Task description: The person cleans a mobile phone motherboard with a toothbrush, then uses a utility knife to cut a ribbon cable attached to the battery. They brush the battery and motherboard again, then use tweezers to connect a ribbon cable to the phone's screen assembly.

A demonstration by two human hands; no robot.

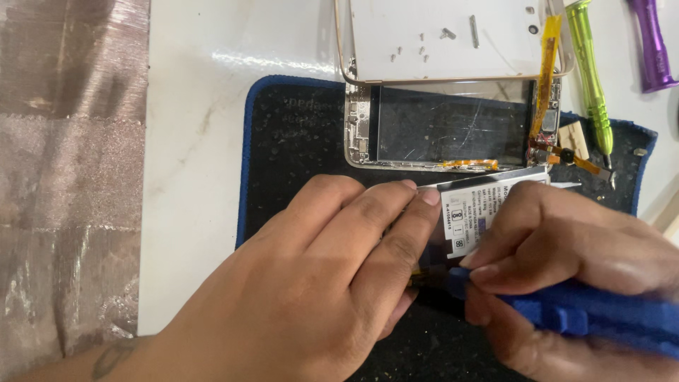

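Observation:
My left hand (311, 283) lies flat on the black mat (297, 141), its fingertips pressing on the edge of a silver phone battery (470, 212). My right hand (566, 247) grips a blue plastic pry tool (587, 315), whose tip meets the battery's lower edge between the two hands. Just beyond the battery lies an opened phone frame (438, 127) with a scratched dark panel and orange flex cables (548, 64).
The phone's white back cover (396, 28) with several tiny screws rests at the top. A green screwdriver (590, 85) and a purple tool (651, 49) lie at the upper right. White tabletop (191, 141) borders the mat; shiny fabric (71, 177) covers the left.

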